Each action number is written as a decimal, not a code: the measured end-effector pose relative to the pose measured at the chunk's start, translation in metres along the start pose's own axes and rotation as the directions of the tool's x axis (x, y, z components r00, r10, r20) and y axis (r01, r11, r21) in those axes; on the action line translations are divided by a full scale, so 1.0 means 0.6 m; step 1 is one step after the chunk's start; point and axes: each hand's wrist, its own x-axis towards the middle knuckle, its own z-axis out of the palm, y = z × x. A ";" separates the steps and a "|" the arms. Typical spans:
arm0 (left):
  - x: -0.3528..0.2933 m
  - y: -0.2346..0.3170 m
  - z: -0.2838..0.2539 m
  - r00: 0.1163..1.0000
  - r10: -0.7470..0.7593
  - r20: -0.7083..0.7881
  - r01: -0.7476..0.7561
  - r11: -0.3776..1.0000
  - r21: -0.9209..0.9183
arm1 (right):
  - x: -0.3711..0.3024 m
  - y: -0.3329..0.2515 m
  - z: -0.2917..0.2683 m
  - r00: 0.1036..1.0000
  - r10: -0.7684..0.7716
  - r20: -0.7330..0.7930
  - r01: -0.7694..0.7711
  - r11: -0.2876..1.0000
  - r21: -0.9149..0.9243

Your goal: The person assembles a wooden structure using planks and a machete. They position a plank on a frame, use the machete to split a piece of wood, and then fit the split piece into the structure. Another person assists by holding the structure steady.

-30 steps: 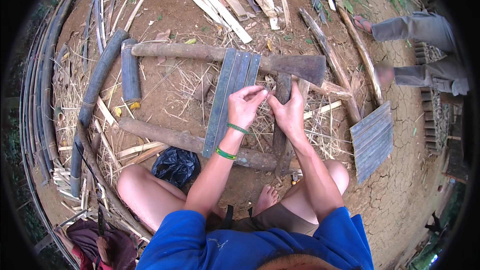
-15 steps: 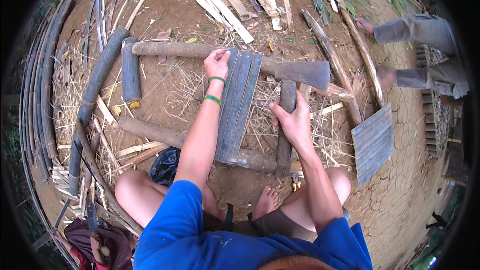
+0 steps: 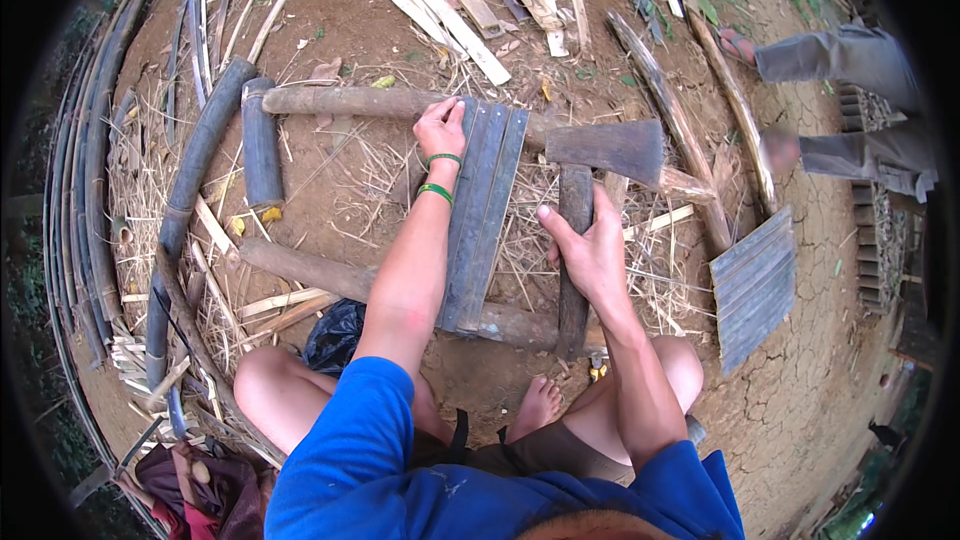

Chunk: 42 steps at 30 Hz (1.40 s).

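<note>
My right hand (image 3: 597,252) is wrapped round the wooden handle of an axe (image 3: 602,148), its thumb lying along the handle and the broad dark metal head above. My left hand (image 3: 440,130) is pinched at the far end of a panel of dark split-bamboo slats (image 3: 482,210); whatever lies between its fingertips is too small to make out. Small light spots show along the panel's far edge. Beneath, the panel rests across two rounded wooden poles, a far pole (image 3: 345,100) and a near pole (image 3: 305,268).
Another slat panel (image 3: 752,288) lies at the right. Pale split strips (image 3: 425,5) are spread at the back. Dark bamboo poles (image 3: 195,195) lie at the left, near a black plastic bag (image 3: 335,337). Another person's legs (image 3: 850,60) are at the right.
The axe head has tilted slightly and shifted a little left. My left hand has stayed pinched at the panel's far edge, moving only slightly right in the view.
</note>
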 end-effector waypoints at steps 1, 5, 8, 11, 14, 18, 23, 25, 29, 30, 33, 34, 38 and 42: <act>-0.002 0.008 0.001 1.000 0.020 0.003 -0.020 1.000 0.020 | 0.005 0.002 0.003 1.000 -0.003 0.000 0.003 1.000 -0.009; -0.002 0.016 -0.003 0.995 0.095 -0.037 -0.094 0.995 0.041 | 0.020 -0.004 0.023 1.000 -0.019 0.008 0.019 0.998 -0.064; 0.000 0.012 -0.005 0.994 0.105 -0.025 -0.104 0.994 0.031 | 0.038 0.004 0.039 0.999 -0.008 0.032 0.011 0.995 -0.098; -0.004 0.014 -0.003 0.993 0.120 -0.015 -0.119 0.992 0.044 | 0.056 0.016 0.052 0.999 -0.044 0.031 0.049 0.984 -0.173; -0.008 0.021 -0.008 0.982 0.190 -0.005 -0.188 0.975 0.116 | 0.077 0.018 0.068 0.975 -0.220 0.018 0.215 0.931 -0.296; -0.007 0.026 -0.010 0.988 0.157 -0.005 -0.156 0.982 0.109 | 0.119 0.005 0.091 0.969 -0.240 0.056 0.240 0.868 -0.434; -0.008 0.031 -0.005 0.988 0.155 -0.006 -0.154 0.983 0.101 | 0.179 0.017 0.126 0.953 -0.300 0.037 0.269 0.786 -0.556; -0.007 0.027 -0.006 0.984 0.178 -0.001 -0.177 0.976 0.124 | 0.201 0.018 0.135 0.942 -0.328 0.066 0.296 0.727 -0.620; -0.008 0.019 -0.014 0.985 0.173 -0.004 -0.171 0.978 0.117 | 0.213 -0.004 0.152 0.929 -0.363 0.074 0.328 0.711 -0.622; -0.005 0.020 -0.015 0.987 0.163 -0.004 -0.162 0.980 0.116 | 0.212 -0.015 0.157 0.915 -0.399 0.063 0.354 0.717 -0.601; -0.008 0.027 -0.015 0.988 0.153 -0.004 -0.152 0.983 0.106 | 0.224 -0.004 0.168 0.912 -0.403 0.078 0.362 0.701 -0.614; -0.010 0.030 -0.009 0.988 0.154 -0.003 -0.153 0.984 0.094 | 0.235 0.014 0.167 0.924 -0.371 0.088 0.336 0.683 -0.649; 0.001 0.021 -0.005 0.986 0.165 -0.003 -0.163 0.978 0.130 | 0.243 0.026 0.172 0.950 -0.298 0.096 0.278 0.661 -0.697; -0.005 0.017 -0.008 0.989 0.149 -0.011 -0.148 0.986 0.081 | 0.230 0.022 0.181 0.904 -0.423 0.052 0.361 0.694 -0.623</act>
